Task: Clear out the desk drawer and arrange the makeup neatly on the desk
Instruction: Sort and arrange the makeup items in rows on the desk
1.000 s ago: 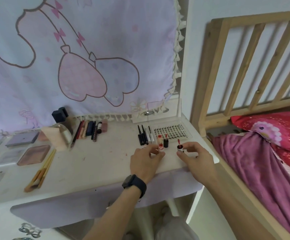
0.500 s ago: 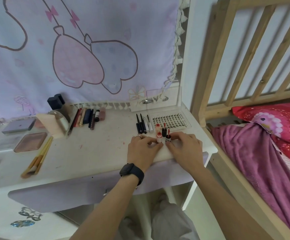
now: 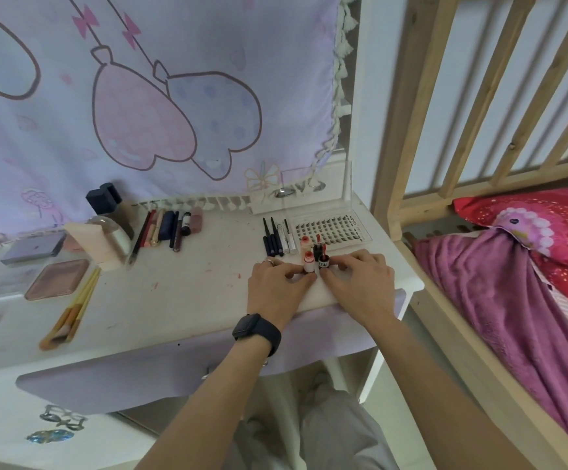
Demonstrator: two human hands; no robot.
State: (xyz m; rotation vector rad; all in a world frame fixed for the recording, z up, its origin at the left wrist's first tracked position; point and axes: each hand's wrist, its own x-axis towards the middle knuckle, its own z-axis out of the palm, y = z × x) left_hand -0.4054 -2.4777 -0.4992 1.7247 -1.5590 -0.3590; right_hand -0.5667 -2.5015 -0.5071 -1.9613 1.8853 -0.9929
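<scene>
Several small lip-gloss bottles stand in a tight cluster near the desk's right front. My left hand (image 3: pixel 277 283), with a watch on its wrist, pinches the pale bottle with the pink cap (image 3: pixel 308 261). My right hand (image 3: pixel 357 279) grips the dark bottle with a white label (image 3: pixel 323 262) right beside it. Behind them stand another pale bottle (image 3: pixel 305 244) and a black one (image 3: pixel 317 250). Dark eyeliner pens (image 3: pixel 272 237) lie in a row just behind my left hand. A clear lash case (image 3: pixel 330 229) lies behind the bottles.
The white desk (image 3: pixel 174 286) holds lip pencils and tubes (image 3: pixel 169 228) at the back, palettes (image 3: pixel 57 279), brushes (image 3: pixel 72 310) and a cream tube (image 3: pixel 89 242) on the left. The lilac drawer front (image 3: pixel 140 371) hangs below. A wooden bed frame (image 3: pixel 408 130) stands right.
My right hand carried the dark labelled bottle leftward and set it against the pale bottle. Both hands now close in around the cluster. The camera tipped downward.
</scene>
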